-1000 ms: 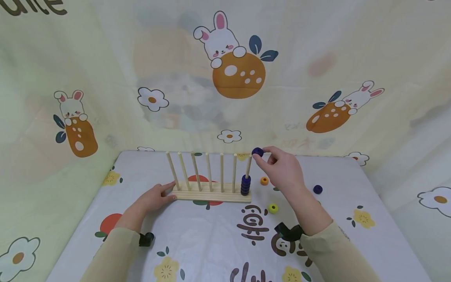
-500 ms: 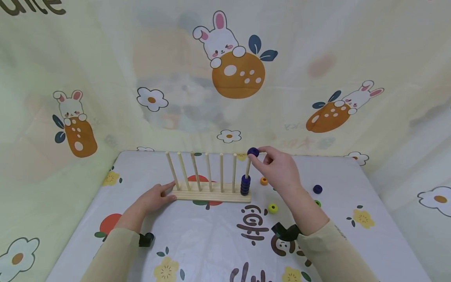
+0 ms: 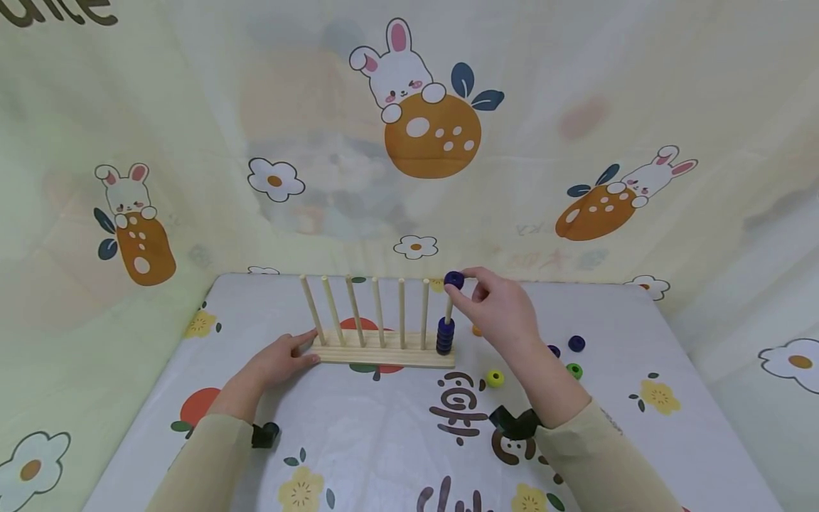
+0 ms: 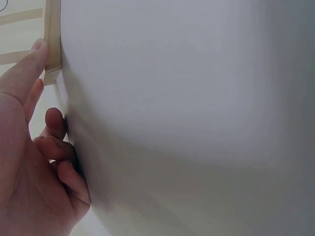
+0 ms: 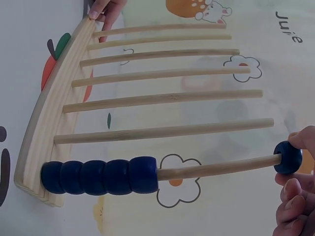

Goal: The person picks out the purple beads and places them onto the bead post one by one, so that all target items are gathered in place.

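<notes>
A wooden peg stand (image 3: 384,355) has a row of several upright pegs. My left hand (image 3: 281,359) grips its left end, thumb at the front and forefinger behind; the other fingers curl near the cloth in the left wrist view. My right hand (image 3: 505,309) pinches a dark blue bead (image 3: 454,280) between thumb and forefinger. That bead sits at the very tip of the rightmost peg (image 5: 216,169), with the peg's end meeting its hole in the right wrist view. Several stacked dark blue beads (image 5: 96,177) fill the lower part of the same peg.
Loose beads lie on the patterned tablecloth (image 3: 358,427) to the right: a yellow-green bead (image 3: 495,378), a green bead (image 3: 574,370), a dark blue bead (image 3: 576,344) and another blue bead (image 3: 554,350) partly behind the right forearm. An orange bead (image 3: 476,331) is mostly hidden. A printed curtain (image 3: 320,107) hangs behind.
My right hand has moved left and slightly down, bringing the blue bead from beside the rightmost peg onto its tip. The left hand and the stand have stayed put.
</notes>
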Available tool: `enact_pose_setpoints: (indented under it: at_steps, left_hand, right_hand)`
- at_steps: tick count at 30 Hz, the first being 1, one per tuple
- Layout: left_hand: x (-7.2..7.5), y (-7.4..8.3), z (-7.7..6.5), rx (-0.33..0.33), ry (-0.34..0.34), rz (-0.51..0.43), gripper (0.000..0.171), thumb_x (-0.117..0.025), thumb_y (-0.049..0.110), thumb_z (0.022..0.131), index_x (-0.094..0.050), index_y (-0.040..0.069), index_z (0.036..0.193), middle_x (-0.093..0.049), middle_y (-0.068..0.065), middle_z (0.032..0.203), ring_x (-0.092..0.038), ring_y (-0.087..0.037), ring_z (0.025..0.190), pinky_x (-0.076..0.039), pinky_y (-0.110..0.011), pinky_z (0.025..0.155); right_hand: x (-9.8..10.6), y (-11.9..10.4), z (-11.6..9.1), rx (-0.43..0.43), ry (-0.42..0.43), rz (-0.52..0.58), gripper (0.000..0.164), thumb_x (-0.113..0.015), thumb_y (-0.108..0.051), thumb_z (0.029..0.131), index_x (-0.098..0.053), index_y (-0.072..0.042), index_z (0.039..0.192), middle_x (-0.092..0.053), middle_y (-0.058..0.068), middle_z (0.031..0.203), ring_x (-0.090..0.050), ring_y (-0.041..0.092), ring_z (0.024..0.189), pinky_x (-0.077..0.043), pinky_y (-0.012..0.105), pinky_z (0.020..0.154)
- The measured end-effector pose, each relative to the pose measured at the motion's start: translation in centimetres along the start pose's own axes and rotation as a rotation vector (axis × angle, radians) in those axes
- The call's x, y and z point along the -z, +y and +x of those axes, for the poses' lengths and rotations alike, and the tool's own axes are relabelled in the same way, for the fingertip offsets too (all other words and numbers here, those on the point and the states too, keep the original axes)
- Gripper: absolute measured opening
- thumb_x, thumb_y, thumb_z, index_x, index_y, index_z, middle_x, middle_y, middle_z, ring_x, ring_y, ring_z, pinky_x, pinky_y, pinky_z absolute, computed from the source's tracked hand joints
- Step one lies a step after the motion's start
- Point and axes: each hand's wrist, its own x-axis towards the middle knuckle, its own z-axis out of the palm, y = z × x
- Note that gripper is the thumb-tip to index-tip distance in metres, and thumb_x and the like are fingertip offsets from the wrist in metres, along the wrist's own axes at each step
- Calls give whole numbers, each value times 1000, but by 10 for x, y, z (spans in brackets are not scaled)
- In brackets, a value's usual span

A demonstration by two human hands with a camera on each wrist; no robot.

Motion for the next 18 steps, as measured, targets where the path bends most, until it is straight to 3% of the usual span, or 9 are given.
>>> enact_pose_setpoints:
  at_steps: [7, 18]
  left_hand:
    - [1, 2, -2, -2, 2, 18, 77, -66, 56, 89, -34, 32, 155, -50, -10, 105, -48, -29, 99, -42, -56, 93]
    - [1, 2, -1, 5, 1, 8, 78, -66, 56, 89, -33, 33, 155, -52, -13, 115, -48, -32, 106, -39, -61, 99]
  right_hand:
    - [-2, 4, -2, 23, -6, -21, 44, -68, -45, 92, -67, -15, 124, -54, -1, 65, -49, 17, 50, -37, 33, 51]
    - [-6, 7, -3, 34, 1, -75, 46, -67, -47, 92, -66, -14, 125, -54, -2, 64, -48, 16, 52, -37, 32, 51]
